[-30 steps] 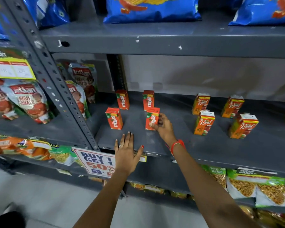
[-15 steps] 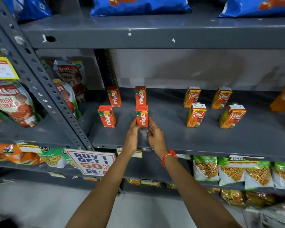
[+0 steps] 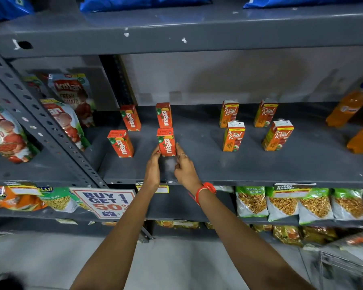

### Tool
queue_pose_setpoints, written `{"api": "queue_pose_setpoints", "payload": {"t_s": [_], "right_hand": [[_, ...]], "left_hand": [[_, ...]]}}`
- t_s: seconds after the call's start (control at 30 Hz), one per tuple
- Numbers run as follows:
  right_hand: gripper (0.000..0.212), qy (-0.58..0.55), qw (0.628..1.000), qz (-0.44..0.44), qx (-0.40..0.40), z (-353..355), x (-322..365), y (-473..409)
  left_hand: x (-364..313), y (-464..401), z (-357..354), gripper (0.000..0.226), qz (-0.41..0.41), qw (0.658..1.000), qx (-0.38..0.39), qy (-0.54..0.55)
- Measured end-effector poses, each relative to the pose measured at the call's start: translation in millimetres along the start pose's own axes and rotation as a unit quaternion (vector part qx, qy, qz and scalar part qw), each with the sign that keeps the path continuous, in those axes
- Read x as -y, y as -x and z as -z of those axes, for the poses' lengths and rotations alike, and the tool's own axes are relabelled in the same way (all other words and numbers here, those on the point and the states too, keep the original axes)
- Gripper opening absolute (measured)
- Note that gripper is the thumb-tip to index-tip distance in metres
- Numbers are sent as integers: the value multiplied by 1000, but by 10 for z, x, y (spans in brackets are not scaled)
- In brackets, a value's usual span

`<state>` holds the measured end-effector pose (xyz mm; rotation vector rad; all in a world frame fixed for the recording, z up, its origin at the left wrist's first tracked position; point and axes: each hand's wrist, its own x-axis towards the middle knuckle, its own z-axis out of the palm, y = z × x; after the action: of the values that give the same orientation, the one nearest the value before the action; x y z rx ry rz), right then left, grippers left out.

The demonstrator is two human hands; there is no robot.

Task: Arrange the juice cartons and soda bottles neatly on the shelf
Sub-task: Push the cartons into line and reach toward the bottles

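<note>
- The left hand [image 3: 153, 171] and right hand [image 3: 184, 167] are meeting at frame centre, each half-open, fingertips pressing the lower sides of the front red rectangular Maaza juice carton [image 3: 166, 141] and pinching it between them.
- That carton is standing upright on the grey metal shelf [image 3: 249, 170], directly in front of a second red carton [image 3: 164, 115]; two more red cartons [image 3: 124, 131] are sitting to its left.
- Judging by its look, the small carton is light, stiff-walled cardboard, slightly dentable; its flat side faces are giving the surest hold.
- Right of centre, four orange Real juice cartons [image 3: 257, 124] are standing in a loose two-by-two group.
- At the right edge, orange plastic soda bottles [image 3: 348, 106] are leaning, not yet straightened.
</note>
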<state>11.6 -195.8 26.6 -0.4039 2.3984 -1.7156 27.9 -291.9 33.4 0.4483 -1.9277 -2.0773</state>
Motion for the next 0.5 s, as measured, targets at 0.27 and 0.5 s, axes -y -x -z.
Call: {"api": "queue_pose_setpoints", "payload": {"t_s": [0.27,0.5], "right_hand": [[54,-185,937,12,-295,927,-361,433],[59,-172,893,-52,-412,2213,-642,297]], "left_hand": [[197,427,-583,35,-170,959,-221,-57],[217,556,-2075,37,-160,976,114,-89]]}}
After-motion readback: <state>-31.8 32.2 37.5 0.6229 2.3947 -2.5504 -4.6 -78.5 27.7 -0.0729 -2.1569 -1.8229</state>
